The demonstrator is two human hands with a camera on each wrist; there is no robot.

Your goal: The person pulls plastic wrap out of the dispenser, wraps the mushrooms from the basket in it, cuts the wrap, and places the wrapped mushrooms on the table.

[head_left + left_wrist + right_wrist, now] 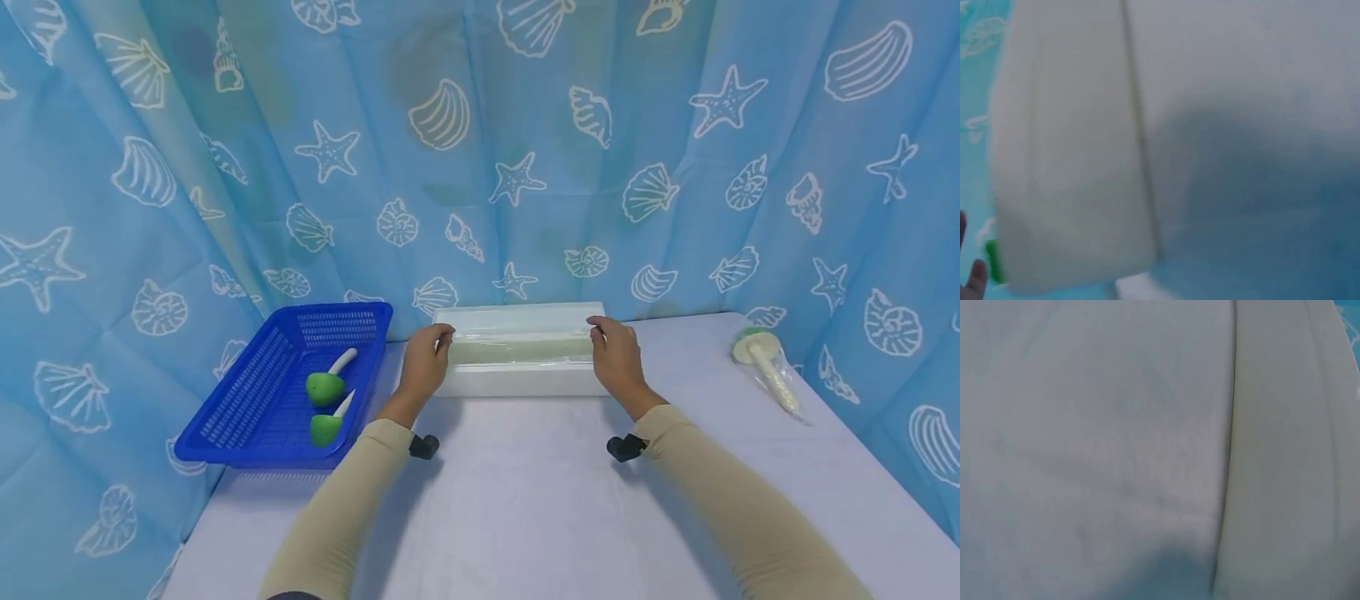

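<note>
White box (521, 382) near bench's (517, 500) rear edge, room in front. Left fingers (441, 332), right fingers (599, 324): pinched together on clear film (519, 339).

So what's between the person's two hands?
In the head view, a white box lies between the left hand and right hand, with what looks like clear film across it.

Both arms (333, 508) extended forward; left grip (424, 360), right grip (619, 360) pinching, well apart.
</note>
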